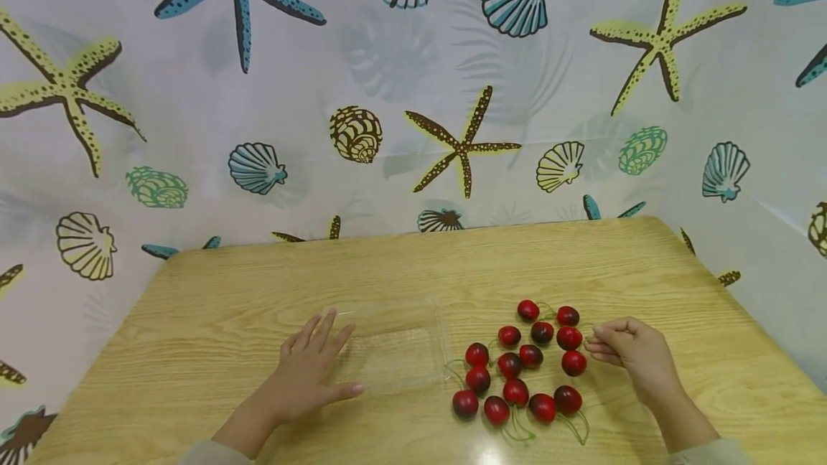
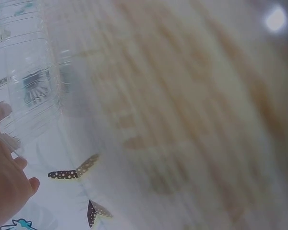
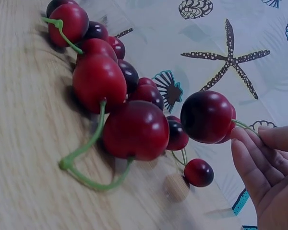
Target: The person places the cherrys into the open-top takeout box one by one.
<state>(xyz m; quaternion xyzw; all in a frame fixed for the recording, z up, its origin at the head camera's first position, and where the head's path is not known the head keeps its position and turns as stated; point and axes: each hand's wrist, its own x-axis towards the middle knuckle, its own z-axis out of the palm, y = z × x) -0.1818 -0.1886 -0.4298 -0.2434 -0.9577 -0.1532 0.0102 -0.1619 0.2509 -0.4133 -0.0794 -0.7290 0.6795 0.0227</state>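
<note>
My right hand [image 1: 636,357] pinches the green stems of a pair of cherries [image 3: 206,117] between thumb and fingertips. In the right wrist view, the dark-red pair hangs left of the fingers, one cherry mostly hiding the other. Left of that hand lie several more red cherries [image 1: 515,392], some with joined green stems. My left hand [image 1: 304,372], fingers spread, rests at the left side of a clear plastic container [image 1: 442,336]. The left wrist view shows that hand [image 2: 9,177] only in part, at the edge of the container [image 2: 57,86].
A wood-grain table [image 1: 258,293] bears everything. Behind it and to its sides hangs a white cloth [image 1: 291,77] printed with starfish and shells. The cherries lie just right of the container.
</note>
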